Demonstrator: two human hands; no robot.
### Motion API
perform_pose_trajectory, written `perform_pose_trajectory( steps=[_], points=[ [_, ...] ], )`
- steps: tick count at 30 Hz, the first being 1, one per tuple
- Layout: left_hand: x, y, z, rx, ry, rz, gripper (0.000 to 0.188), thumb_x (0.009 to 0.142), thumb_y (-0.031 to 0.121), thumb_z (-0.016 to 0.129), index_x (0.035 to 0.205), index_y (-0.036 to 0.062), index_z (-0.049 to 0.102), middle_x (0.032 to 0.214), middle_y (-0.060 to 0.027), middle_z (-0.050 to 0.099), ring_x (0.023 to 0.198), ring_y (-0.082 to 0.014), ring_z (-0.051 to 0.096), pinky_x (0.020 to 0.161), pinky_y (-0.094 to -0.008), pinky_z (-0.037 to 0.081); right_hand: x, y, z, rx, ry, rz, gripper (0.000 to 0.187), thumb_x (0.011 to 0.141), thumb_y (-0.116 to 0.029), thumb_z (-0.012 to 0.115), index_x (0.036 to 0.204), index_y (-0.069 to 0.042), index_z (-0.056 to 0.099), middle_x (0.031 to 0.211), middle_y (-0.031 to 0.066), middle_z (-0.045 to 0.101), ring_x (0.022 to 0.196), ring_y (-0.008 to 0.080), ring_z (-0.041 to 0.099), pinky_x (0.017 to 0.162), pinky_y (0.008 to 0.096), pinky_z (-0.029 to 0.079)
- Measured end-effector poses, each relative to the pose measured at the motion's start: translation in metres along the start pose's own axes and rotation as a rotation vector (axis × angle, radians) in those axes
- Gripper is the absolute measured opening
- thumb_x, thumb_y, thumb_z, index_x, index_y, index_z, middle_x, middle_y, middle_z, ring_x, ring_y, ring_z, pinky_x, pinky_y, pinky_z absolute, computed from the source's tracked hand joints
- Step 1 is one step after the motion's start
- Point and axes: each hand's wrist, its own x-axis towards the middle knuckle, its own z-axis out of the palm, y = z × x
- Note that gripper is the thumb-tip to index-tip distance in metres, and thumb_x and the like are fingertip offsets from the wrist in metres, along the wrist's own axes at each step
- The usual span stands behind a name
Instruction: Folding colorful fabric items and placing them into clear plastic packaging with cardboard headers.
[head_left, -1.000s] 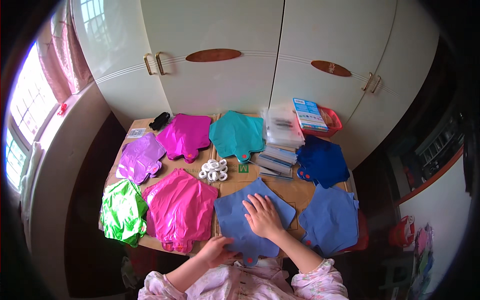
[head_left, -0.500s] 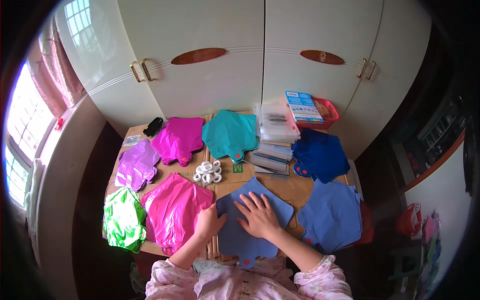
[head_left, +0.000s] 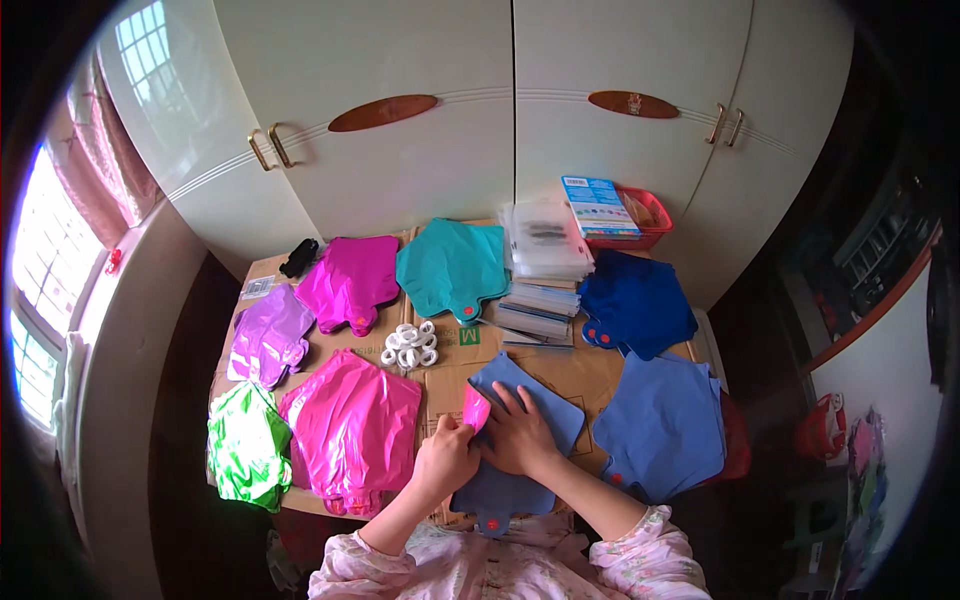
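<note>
A flat blue star-shaped foil balloon (head_left: 550,400) lies in front of me on the cardboard, its tab with a red dot toward me. My left hand (head_left: 447,462) pinches its left corner, which is folded inward; the turned-up flap (head_left: 477,407) looks shiny pink. On top of the balloon rests my right hand (head_left: 519,436), fingers spread flat beside the fold. Left of my left hand lies a stack of pink foil balloons (head_left: 350,425). More blue balloons (head_left: 660,425) lie to the right of my right hand.
Around the cardboard (head_left: 455,385) lie green (head_left: 248,445), lilac (head_left: 268,335), magenta (head_left: 348,280), teal (head_left: 452,265) and dark blue (head_left: 638,305) balloons. White rings (head_left: 410,345), clear plastic packets (head_left: 540,315) and a red basket (head_left: 655,215) sit further back, before a cabinet (head_left: 400,180).
My left hand has moved right, bringing the blue balloon's left corner inward over itself, and a pink flap now shows. My right hand stays pressed on the balloon. The view has shifted slightly.
</note>
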Motion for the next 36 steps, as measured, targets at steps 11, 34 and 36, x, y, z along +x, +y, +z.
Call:
perform_pose_trajectory(
  steps=[11,34,36],
  points=[
    [-0.003,0.004,0.014,-0.076,0.067,0.158,0.016,0.074,0.012,0.059,0.083,-0.0016,0.061,0.112,-0.0227,0.055,0.078,-0.0410,0.063,0.071,-0.0477,0.054,-0.003,0.003,0.005,-0.002,0.030,-0.030,0.047,0.086,-0.035,0.052,0.126,-0.011,0.059,0.139,0.0105,0.049,0.138,0.0326,0.032,0.111,0.0560,0.021],
    [0.006,-0.019,-0.007,0.066,0.009,0.371,0.030,0.077,0.018,0.065,0.106,0.0080,0.064,0.114,-0.0094,0.061,0.100,-0.0311,0.058,0.088,-0.0397,0.048,-0.001,0.010,0.015,0.295,0.365,0.086,0.014,0.084,-0.011,0.057,0.081,0.002,0.055,0.099,0.0174,0.053,0.099,0.0336,0.052,0.090,0.0423,0.043],
    [0.009,-0.027,-0.018,0.158,-0.060,0.383,0.043,0.079,0.024,0.065,0.120,0.0122,0.060,0.128,-0.0042,0.057,0.114,-0.0303,0.052,0.096,-0.0416,0.043,0.000,0.008,0.012,0.279,0.346,0.112,0.013,0.084,-0.011,0.057,0.082,0.002,0.055,0.099,0.0174,0.053,0.098,0.0338,0.052,0.090,0.0426,0.043]
  ],
)
